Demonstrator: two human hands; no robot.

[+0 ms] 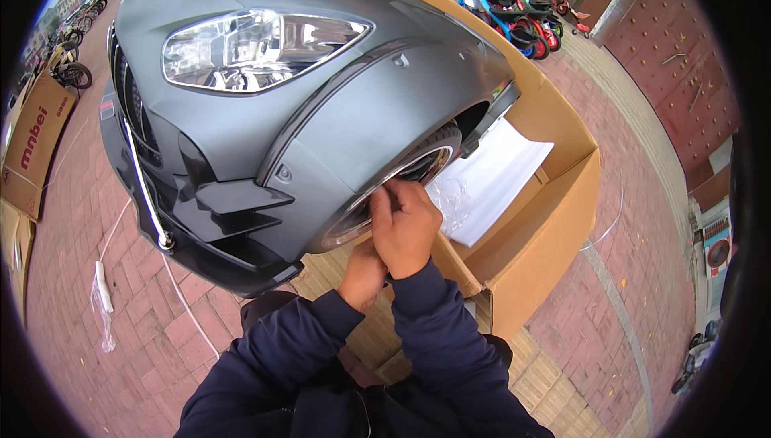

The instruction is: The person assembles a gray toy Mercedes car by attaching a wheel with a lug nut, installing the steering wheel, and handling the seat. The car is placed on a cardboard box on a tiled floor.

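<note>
A matte grey ride-on toy car (345, 129) fills the upper middle, its clear headlight (265, 48) facing up. Its front wheel (438, 158) shows a silver rim under the arch. At the hub, my right hand (407, 225) is closed, thumb and forefinger pinched together; whatever lies between the fingertips is hidden. Lower and to the left, my left hand (363, 277) is against the wheel's near side. The right hand and wrist cover most of its fingers, so its grip cannot be seen.
An open cardboard box (554, 221) stands right of the wheel, holding a white sheet (502, 177) and clear plastic. A plastic-wrapped white rod (103, 287) lies on the brick paving. Another carton (36, 137) is far left; several children's bikes (518, 16) stand behind.
</note>
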